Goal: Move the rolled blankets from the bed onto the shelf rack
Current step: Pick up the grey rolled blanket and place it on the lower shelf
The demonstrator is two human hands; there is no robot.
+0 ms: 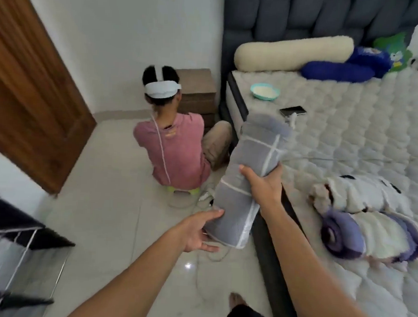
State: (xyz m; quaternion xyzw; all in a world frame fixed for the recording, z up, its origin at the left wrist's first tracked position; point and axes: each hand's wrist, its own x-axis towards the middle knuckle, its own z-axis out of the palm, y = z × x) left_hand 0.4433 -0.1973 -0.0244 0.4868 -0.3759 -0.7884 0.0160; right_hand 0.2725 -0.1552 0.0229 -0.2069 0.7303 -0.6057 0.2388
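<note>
A: Near end? Left hand (200, 233) cupping under grey rolled blanket (249, 182), fingers loosely spread.
B: Farther up, right hand (266, 185) gripping mid-roll. Long axis tilted up-away, over floor beside bed (349, 131); shelf rack (17, 240) well left.

My feed is evenly lit and soft, with no hard shadows anywhere. One small glare spot shines on the floor tiles (188, 265). The shelf rack (17, 240) at lower left smears with motion blur — so does the rolled blanket (247, 184). The wide lens bows the door (30, 83) and the bed (349, 146) toward the edges.
</note>
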